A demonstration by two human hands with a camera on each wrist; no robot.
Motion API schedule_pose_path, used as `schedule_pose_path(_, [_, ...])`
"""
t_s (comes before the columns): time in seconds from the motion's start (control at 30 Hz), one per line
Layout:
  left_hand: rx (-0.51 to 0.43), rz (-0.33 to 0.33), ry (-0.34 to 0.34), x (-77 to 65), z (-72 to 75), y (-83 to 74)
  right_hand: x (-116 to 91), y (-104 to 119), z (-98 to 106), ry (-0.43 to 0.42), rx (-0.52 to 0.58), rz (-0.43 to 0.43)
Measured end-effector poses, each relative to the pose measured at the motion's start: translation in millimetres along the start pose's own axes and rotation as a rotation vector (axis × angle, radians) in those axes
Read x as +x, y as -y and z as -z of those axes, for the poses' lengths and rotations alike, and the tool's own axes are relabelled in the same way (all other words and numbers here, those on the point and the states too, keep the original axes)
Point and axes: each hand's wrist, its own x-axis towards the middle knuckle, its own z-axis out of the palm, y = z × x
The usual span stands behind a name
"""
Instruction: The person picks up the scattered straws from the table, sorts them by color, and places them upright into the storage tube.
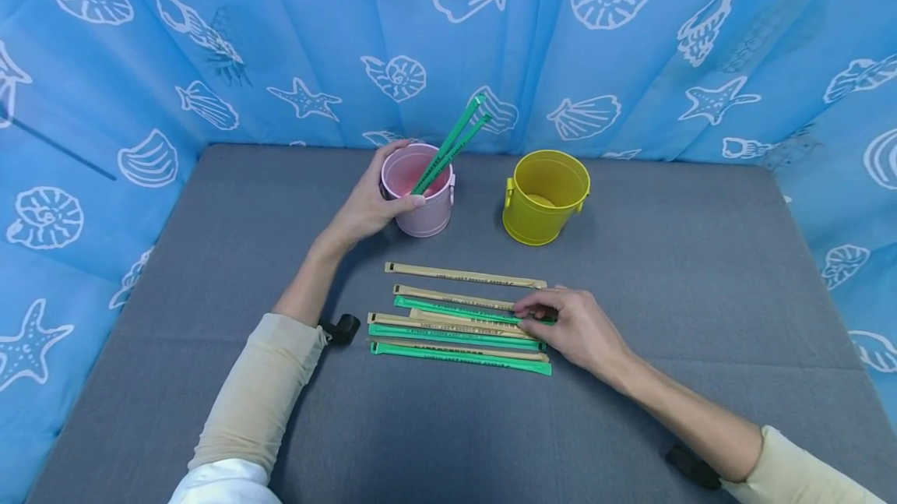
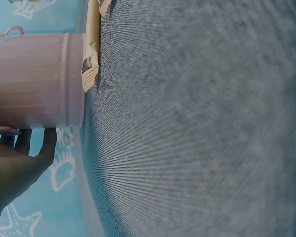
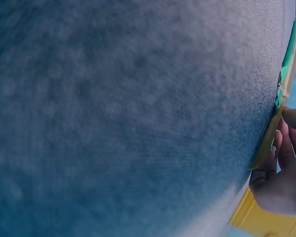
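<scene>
My left hand [image 1: 367, 204] holds a small pink bucket [image 1: 429, 216], its thumb over the front rim and its fingers round the side. Two slim green stick packets [image 1: 448, 147] lean out of that bucket toward the right. In front lies a loose row of slim printed stick packets, some tan [image 1: 466, 276], some green [image 1: 462, 365]. At the row's right end my right hand [image 1: 578, 329] pinches the end of a green stick packet [image 1: 448, 307] between thumb and fingers. In the right wrist view, those fingers partly hide the packets' ends.
A yellow bucket [image 1: 536, 216] stands to the right of the pink one, beyond my right hand. The grey tabletop [image 1: 666, 255] ends at the back against a blue curtain [image 1: 336, 37] printed with white shells and starfish.
</scene>
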Motion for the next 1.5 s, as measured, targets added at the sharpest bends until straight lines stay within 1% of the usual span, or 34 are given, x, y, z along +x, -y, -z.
schedule_pose_path(0.23, [0.008,0.005,-0.004,0.9,-0.3,-1.8,0,0,0,-0.015,-0.04,0.018])
schedule_pose_path(0.3, [0.005,0.003,-0.003,0.7,-0.2,-3.0,1,0,0,-0.02,-0.058,0.038])
schedule_pose_path(0.33, [0.003,0.007,0.001,-0.7,-0.3,-7.6,1,0,0,-0.022,-0.065,0.048])
schedule_pose_path(0.53, [0.005,-0.004,0.002,-0.2,1.6,-6.4,3,0,-4,-0.052,-0.1,0.117])
schedule_pose_path(0.57, [0.009,-0.003,0.001,0.7,1.9,-3.3,3,-1,-4,-0.058,-0.103,0.124])
schedule_pose_path(0.67, [0.001,0.016,0.008,-3.4,1.3,-15.7,4,-1,-4,-0.073,-0.099,0.127])
schedule_pose_path(0.8, [-0.002,0.027,0.016,-8.4,-0.3,-31.1,3,0,0,-0.091,-0.066,0.098])
schedule_pose_path(0.83, [0.0,0.027,0.017,-8.5,-0.4,-32.0,3,1,1,-0.091,-0.052,0.088])
schedule_pose_path(0.97, [-0.003,0.024,0.012,-3.8,-0.9,-17.9,2,2,5,-0.081,0.012,0.07])
schedule_pose_path(1.07, [0.002,0.02,0.002,0.7,-0.5,-3.9,3,2,7,-0.07,0.09,0.079])
schedule_pose_path(1.1, [0.003,0.018,0.0,1.1,-0.5,-1.9,3,3,8,-0.069,0.114,0.084])
schedule_pose_path(1.23, [0.005,0.011,-0.008,1.7,-0.1,1.3,4,2,9,-0.065,0.191,0.096])
schedule_pose_path(1.33, [0.01,0.004,-0.011,1.2,-0.2,1.0,5,3,10,-0.062,0.237,0.084])
schedule_pose_path(1.5, [0.015,-0.002,-0.012,1.0,0.2,1.2,8,6,15,-0.079,0.274,0.06])
